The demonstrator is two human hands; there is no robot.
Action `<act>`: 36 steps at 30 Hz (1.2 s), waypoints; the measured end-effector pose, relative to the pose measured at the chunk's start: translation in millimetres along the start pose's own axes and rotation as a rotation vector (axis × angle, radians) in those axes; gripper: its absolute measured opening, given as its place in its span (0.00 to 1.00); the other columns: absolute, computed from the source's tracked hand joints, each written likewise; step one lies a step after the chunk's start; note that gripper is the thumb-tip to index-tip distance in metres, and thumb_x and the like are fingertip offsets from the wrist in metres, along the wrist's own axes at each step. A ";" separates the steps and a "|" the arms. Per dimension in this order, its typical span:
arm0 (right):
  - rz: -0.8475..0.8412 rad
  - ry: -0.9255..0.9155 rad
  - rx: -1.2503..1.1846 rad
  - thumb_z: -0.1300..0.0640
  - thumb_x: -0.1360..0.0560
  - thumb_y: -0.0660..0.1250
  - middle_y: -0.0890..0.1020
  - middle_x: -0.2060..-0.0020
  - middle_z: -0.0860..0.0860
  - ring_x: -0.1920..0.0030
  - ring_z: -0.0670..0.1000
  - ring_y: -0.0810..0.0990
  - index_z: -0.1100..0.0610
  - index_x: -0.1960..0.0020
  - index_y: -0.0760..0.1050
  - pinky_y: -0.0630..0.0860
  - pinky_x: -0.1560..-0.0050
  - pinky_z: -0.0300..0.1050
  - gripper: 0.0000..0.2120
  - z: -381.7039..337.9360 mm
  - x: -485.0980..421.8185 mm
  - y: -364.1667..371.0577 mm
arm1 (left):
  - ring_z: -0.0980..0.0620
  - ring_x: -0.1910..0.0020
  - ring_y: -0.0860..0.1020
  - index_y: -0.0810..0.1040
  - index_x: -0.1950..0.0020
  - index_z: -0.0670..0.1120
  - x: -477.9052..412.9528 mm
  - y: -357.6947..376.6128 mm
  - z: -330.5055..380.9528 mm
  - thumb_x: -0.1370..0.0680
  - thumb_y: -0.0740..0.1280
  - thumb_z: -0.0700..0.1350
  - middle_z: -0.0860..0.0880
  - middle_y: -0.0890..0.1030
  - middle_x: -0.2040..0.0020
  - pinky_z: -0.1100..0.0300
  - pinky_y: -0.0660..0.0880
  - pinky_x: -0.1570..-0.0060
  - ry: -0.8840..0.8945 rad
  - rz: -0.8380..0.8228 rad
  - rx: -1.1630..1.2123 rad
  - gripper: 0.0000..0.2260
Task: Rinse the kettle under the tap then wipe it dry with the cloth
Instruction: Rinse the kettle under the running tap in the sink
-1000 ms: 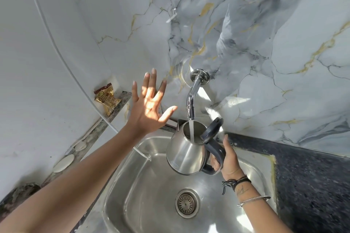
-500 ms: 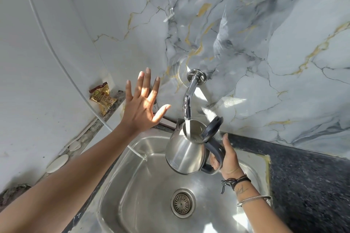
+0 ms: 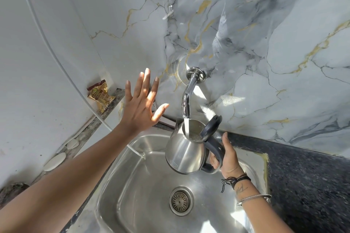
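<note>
One kettle (image 3: 186, 152) under tap (image 3: 188, 98); right hand (image 3: 226, 154) grips handle, left hand (image 3: 141, 108) spread.

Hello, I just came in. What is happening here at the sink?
A person is rinsing a steel kettle over the sink. The right hand grips the kettle by its dark handle, with the lid flipped open, under the wall tap. Water is running from the tap straight into the kettle's opening. The left hand is empty, raised with fingers spread, to the left of the tap. No cloth is in view, so the wiping has not begun.
</note>
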State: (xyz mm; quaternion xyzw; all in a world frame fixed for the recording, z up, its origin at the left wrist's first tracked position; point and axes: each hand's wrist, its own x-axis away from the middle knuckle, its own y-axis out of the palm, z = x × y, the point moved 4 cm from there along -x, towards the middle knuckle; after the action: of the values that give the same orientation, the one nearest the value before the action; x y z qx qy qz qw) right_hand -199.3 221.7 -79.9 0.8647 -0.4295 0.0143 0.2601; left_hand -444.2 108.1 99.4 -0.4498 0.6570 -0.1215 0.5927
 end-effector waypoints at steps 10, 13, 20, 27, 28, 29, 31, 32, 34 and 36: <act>-0.001 0.021 -0.014 0.26 0.33 0.67 0.80 0.39 0.71 0.36 0.68 0.79 0.62 0.39 0.82 0.68 0.29 0.70 0.42 2.5 1.1 -0.2 | 0.43 0.20 0.47 0.54 0.20 0.46 3.0 1.2 3.5 0.19 0.54 0.62 0.42 0.48 0.19 0.39 0.42 0.26 -0.033 -0.108 0.005 0.33; 0.000 0.031 -0.011 0.26 0.33 0.67 0.78 0.39 0.73 0.38 0.71 0.78 0.65 0.40 0.81 0.68 0.31 0.68 0.43 2.9 1.7 -0.5 | 0.44 0.20 0.46 0.53 0.20 0.46 3.5 1.8 4.3 0.19 0.53 0.63 0.42 0.48 0.19 0.40 0.41 0.26 -0.051 -0.153 0.010 0.33; 0.002 0.039 0.012 0.27 0.31 0.66 0.83 0.41 0.66 0.38 0.67 0.81 0.61 0.38 0.82 0.73 0.32 0.63 0.40 5.9 0.9 -4.5 | 0.44 0.20 0.45 0.54 0.20 0.47 7.7 4.6 9.8 0.19 0.54 0.61 0.42 0.47 0.19 0.39 0.40 0.26 -0.078 -0.218 0.085 0.32; -0.018 0.053 -0.014 0.27 0.32 0.68 0.83 0.40 0.66 0.37 0.66 0.81 0.63 0.37 0.81 0.69 0.29 0.67 0.42 8.7 0.0 -6.6 | 0.45 0.20 0.43 0.49 0.19 0.48 7.4 10.0 12.0 0.17 0.54 0.55 0.42 0.44 0.19 0.41 0.36 0.27 -0.147 -0.279 0.153 0.29; -0.019 0.055 -0.015 0.27 0.32 0.68 0.83 0.40 0.65 0.37 0.65 0.81 0.62 0.37 0.81 0.68 0.29 0.67 0.42 8.9 -0.1 -7.2 | 0.45 0.20 0.43 0.49 0.19 0.48 6.8 9.9 11.6 0.17 0.54 0.55 0.43 0.43 0.19 0.42 0.35 0.27 -0.152 -0.280 0.167 0.29; -0.022 0.056 -0.015 0.27 0.32 0.68 0.83 0.39 0.65 0.37 0.65 0.81 0.62 0.36 0.80 0.68 0.28 0.68 0.42 9.3 -0.2 -7.6 | 0.44 0.20 0.43 0.49 0.19 0.48 6.2 9.7 11.4 0.17 0.55 0.55 0.43 0.43 0.19 0.43 0.34 0.27 -0.159 -0.285 0.178 0.29; -0.029 0.053 -0.011 0.27 0.31 0.67 0.82 0.39 0.66 0.37 0.65 0.80 0.62 0.37 0.80 0.68 0.28 0.68 0.42 9.4 -0.1 -7.5 | 0.44 0.20 0.42 0.49 0.19 0.49 5.3 9.6 11.5 0.17 0.54 0.55 0.43 0.42 0.19 0.42 0.35 0.27 -0.176 -0.305 0.198 0.29; -0.030 0.052 -0.007 0.27 0.31 0.67 0.82 0.39 0.66 0.37 0.66 0.80 0.63 0.37 0.80 0.67 0.28 0.68 0.42 9.1 -0.1 -7.3 | 0.45 0.20 0.41 0.49 0.19 0.49 5.0 9.9 11.7 0.17 0.54 0.54 0.43 0.42 0.19 0.40 0.36 0.27 -0.187 -0.320 0.212 0.28; -0.027 0.052 -0.002 0.27 0.31 0.67 0.82 0.39 0.67 0.37 0.67 0.80 0.64 0.37 0.80 0.67 0.28 0.69 0.43 8.5 0.2 -6.8 | 0.46 0.21 0.40 0.50 0.19 0.51 4.2 11.5 12.4 0.17 0.53 0.54 0.44 0.40 0.19 0.40 0.36 0.27 -0.212 -0.366 0.261 0.27; -0.022 0.053 0.001 0.27 0.32 0.67 0.82 0.39 0.67 0.37 0.67 0.80 0.64 0.36 0.80 0.67 0.28 0.69 0.43 8.3 0.7 -6.8 | 0.47 0.21 0.39 0.52 0.20 0.52 3.0 14.1 14.3 0.17 0.54 0.54 0.46 0.39 0.19 0.41 0.36 0.26 -0.232 -0.407 0.350 0.26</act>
State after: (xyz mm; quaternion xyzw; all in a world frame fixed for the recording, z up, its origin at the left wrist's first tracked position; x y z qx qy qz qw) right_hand -195.4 220.7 -89.8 0.8689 -0.4127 0.0346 0.2712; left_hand -437.5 119.3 83.7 -0.4743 0.4502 -0.2972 0.6958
